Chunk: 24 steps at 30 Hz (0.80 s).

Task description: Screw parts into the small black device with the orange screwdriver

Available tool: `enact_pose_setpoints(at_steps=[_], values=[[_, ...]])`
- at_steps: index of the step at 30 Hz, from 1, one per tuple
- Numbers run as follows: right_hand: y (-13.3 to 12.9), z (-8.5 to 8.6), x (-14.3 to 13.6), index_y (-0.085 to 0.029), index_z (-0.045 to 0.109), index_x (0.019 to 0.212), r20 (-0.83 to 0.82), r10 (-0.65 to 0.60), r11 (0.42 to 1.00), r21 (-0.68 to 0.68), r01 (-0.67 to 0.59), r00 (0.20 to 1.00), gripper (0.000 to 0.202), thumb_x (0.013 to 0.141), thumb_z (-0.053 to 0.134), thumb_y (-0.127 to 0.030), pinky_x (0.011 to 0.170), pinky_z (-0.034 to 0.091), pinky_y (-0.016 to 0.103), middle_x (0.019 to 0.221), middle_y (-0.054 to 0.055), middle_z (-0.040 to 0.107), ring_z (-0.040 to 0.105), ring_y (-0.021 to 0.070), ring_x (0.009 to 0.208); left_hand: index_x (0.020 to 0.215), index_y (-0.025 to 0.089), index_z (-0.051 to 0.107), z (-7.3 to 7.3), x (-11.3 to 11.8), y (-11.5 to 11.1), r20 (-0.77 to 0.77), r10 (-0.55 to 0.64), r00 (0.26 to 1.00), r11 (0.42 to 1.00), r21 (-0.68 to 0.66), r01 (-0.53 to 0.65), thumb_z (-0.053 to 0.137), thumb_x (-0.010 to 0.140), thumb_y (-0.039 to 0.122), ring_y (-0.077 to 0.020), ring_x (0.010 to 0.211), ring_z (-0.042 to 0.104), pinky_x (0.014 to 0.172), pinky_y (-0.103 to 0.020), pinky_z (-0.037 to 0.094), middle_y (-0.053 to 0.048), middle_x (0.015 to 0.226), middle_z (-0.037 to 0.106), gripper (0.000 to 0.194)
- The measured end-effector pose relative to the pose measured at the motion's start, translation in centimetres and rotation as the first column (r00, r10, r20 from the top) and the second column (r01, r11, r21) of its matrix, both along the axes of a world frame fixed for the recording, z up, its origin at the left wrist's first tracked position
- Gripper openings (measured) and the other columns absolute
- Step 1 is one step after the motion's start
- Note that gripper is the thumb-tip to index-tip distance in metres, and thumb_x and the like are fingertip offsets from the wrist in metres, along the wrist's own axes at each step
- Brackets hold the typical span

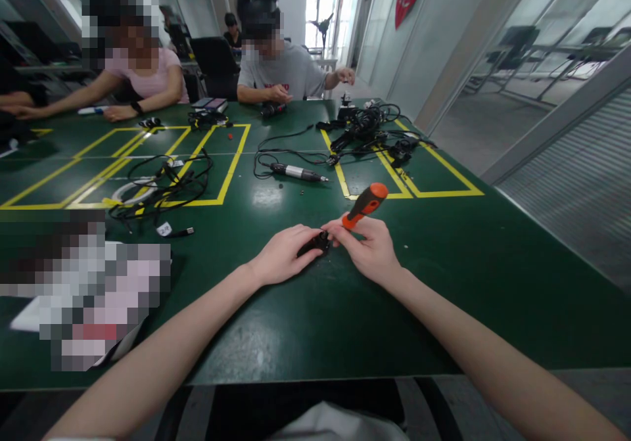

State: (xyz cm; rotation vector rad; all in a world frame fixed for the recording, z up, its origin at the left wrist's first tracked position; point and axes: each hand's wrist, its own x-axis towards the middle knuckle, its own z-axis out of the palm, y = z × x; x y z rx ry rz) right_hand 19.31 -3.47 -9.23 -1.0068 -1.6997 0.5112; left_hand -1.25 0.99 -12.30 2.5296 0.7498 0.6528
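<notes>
Near the middle of the green table, my left hand point(286, 254) is closed around a small black part point(320, 241), whose exact kind I cannot make out. My right hand point(371, 249) grips a screwdriver point(365, 204) with an orange and black handle. The handle tilts up and to the right above the fingers, while the shaft and tip are hidden by the hand. Fingertips of both hands meet at the black part. Beyond them lies a grey and black pen-shaped electric tool point(298, 173) with a cable, touched by neither hand.
Tangled black cables point(365, 129) lie at the back right, and more cables point(167, 181) at the left. Yellow tape point(231, 171) marks the green table point(493, 283). Blurred-out items point(108, 303) rest at the front left. Two people sit across the table, with another person's arm at far left.
</notes>
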Motion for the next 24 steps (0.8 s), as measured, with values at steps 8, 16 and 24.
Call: enact_pose_setpoints(at_steps=[8, 16, 24], values=[[-0.1, -0.2, 0.1, -0.025, 0.083, 0.079, 0.026, -0.101, 0.992, 0.081, 0.098, 0.995, 0.03, 0.097, 0.063, -0.04, 0.072, 0.059, 0.036, 0.078, 0.005, 0.079, 0.071, 0.0213, 0.069, 0.126, 0.019, 0.063, -0.1, 0.1, 0.0, -0.017, 0.01, 1.0, 1.0, 0.008, -0.01, 0.058, 0.103, 0.035, -0.0236, 0.1, 0.067, 0.091, -0.038, 0.056, -0.01, 0.111, 0.072, 0.029], [0.0, -0.7, -0.7, -0.023, 0.084, 0.091, 0.024, -0.1, 0.979, 0.178, 0.094, 0.995, 0.024, 0.098, 0.063, -0.031, 0.074, 0.061, 0.033, 0.087, 0.005, 0.079, 0.074, 0.0202, 0.079, 0.122, 0.016, 0.064, -0.2, 0.2, -0.1, 0.006, -0.005, 1.0, 1.0, 0.03, 0.004, 0.058, 0.103, 0.032, -0.0227, 0.098, 0.066, 0.09, -0.037, 0.056, -0.01, 0.108, 0.072, 0.026], [0.1, -0.5, -0.9, -0.02, 0.073, 0.083, -0.283, -0.146, 0.987, -0.11, 0.119, 0.948, 0.023, 0.074, 0.089, -0.035, 0.053, 0.058, 0.028, 0.061, -0.002, 0.07, 0.066, 0.0155, 0.05, 0.124, 0.016, 0.064, -0.1, 0.3, 0.0, 0.002, -0.005, 1.0, 1.0, 0.016, 0.005, 0.058, 0.102, 0.033, -0.0223, 0.098, 0.066, 0.089, -0.037, 0.056, -0.01, 0.108, 0.072, 0.027]])
